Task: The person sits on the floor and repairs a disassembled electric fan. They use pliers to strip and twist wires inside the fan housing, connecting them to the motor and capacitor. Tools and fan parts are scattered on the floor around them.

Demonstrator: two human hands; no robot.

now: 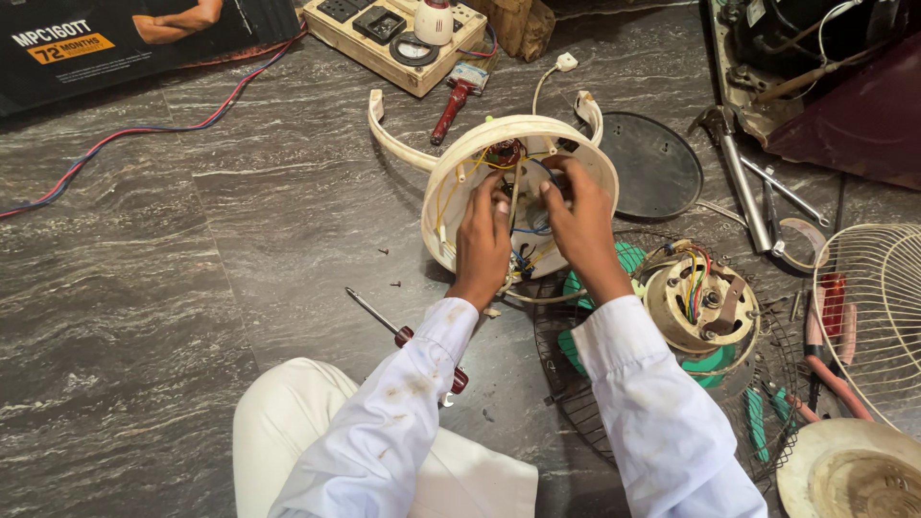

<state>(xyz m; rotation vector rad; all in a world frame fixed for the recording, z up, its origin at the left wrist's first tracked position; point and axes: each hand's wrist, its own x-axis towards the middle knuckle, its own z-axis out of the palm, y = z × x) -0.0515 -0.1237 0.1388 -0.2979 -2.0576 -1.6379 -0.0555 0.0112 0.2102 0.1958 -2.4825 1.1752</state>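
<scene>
Fingers of the left hand (483, 240) curl inside the cream round fan base (451, 177), pinching at the coloured wires (526, 251) in its hollow, though exactly which strand they grip I cannot tell. Over to the right hand (578, 223): fingers bent too, tips pressed into the same wiring at about eleven o'clock from its wrist. Both hands sit equally close, the wires lying right between them, running roughly twelve to six. Down at seven o'clock a red-handled screwdriver (413, 341) lies loose; at four o'clock rests the fan motor (698, 305).
</scene>
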